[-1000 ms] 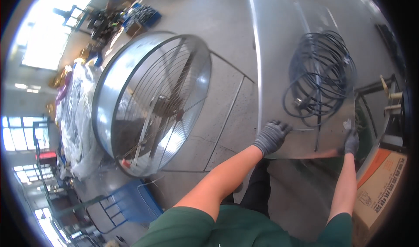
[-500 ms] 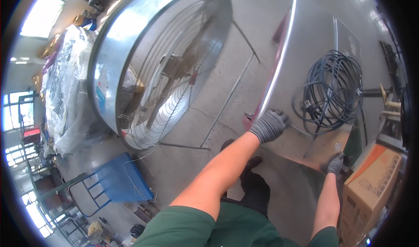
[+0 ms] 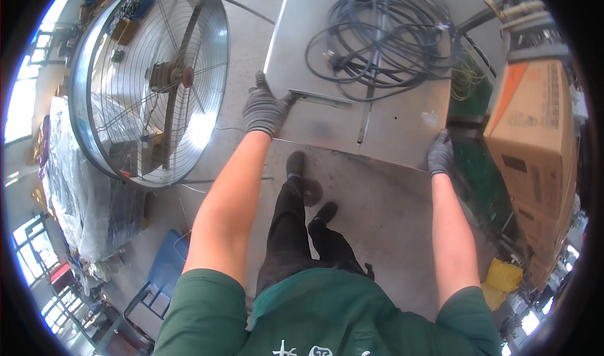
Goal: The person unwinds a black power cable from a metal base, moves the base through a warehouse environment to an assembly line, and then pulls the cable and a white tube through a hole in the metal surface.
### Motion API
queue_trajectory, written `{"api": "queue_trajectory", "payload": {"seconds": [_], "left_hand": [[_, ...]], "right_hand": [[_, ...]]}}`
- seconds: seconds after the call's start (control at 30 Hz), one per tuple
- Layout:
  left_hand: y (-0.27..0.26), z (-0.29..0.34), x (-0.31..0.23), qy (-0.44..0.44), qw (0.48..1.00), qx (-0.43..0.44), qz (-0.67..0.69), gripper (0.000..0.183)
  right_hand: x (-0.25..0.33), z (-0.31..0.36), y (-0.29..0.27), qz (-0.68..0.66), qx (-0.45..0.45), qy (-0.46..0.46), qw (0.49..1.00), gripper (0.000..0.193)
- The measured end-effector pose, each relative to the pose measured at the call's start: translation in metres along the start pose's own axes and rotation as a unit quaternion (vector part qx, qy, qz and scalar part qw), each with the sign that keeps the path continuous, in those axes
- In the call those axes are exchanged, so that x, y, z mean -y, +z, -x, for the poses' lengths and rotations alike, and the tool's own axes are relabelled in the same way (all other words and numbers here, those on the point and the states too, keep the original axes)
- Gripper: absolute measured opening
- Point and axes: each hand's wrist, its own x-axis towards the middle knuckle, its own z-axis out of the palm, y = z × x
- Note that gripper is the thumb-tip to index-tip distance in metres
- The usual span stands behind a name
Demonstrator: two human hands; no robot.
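A wide grey metal panel [image 3: 402, 129] lies before me, with a slot near its left front corner and a narrow seam running along it. My left hand [image 3: 264, 111], in a grey striped glove, grips that corner, thumb on top and fingers along the left edge. At the right front corner my right hand [image 3: 440, 153], gloved alike, is closed around the edge; its fingertips are partly hidden. A loose coil of dark cable [image 3: 377, 35] rests on the panel, with a black plug [image 3: 340, 61] at its left side.
A large round fan [image 3: 223, 48] with a wire guard stands at left. Behind it is a plastic-wrapped stack [image 3: 78, 186]; nearer is a blue cart [image 3: 167, 261]. Cardboard boxes [image 3: 528, 129] rise at right, above a yellow bundle [image 3: 503, 279]. My feet are on grey floor below the panel.
My view has swung right, so the fan and panel sit further left. The panel's front edge now faces me squarely. My left hand has shifted on the left corner; the right still holds its corner.
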Motion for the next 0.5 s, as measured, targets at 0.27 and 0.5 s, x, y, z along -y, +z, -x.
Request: {"api": "queue_trajectory", "payload": {"seconds": [0.27, 0.5], "left_hand": [[0.145, 0.089, -0.095, 0.014, 0.998, -0.059, -0.019, 0.125], [0.179, 0.085, -0.133, 0.027, 0.999, -0.045, 0.002, 0.121]], "right_hand": [[-0.153, -0.080, -0.023, -0.014, 0.034, -0.012, 0.999, 0.079], [-0.185, -0.120, -0.019, 0.002, 0.029, 0.003, 1.000, 0.075]]}}
